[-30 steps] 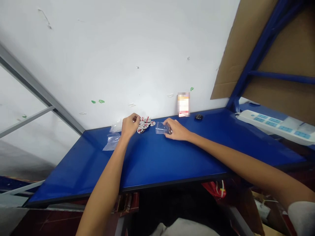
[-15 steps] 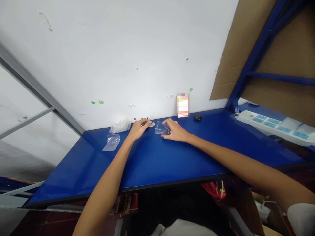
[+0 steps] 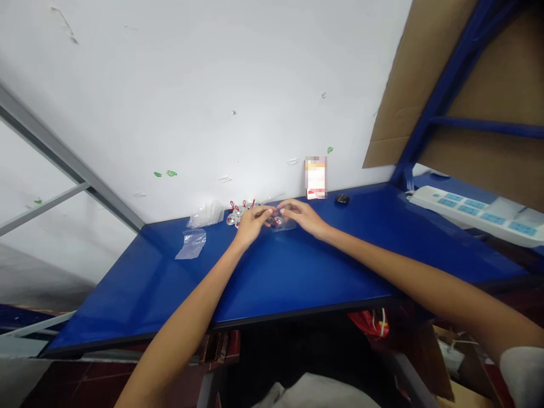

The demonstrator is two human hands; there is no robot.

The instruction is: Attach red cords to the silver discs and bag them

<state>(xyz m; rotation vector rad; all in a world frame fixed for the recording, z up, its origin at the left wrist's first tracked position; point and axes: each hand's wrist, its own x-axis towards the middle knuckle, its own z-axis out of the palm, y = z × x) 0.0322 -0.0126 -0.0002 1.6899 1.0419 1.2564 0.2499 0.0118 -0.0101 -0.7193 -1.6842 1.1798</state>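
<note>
Towards 12 o'clock on the blue worktop (image 3: 263, 283), the right hand (image 3: 304, 218) and left hand (image 3: 251, 222) flank the clear bag (image 3: 289, 225), at their 8 and 3 o'clock respectively, about equally near. The right seems to pinch it; I cannot tell the left's grip. Red-looped discs (image 3: 232, 220) cluster at the left's 10 o'clock.

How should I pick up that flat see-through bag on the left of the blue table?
Try a pinch grip on the near edge of the clear bag, coming in low from the front. It lies flat and thin with that edge facing you, and the heap of clear plastic is just behind it, so the front looks easiest.
</note>
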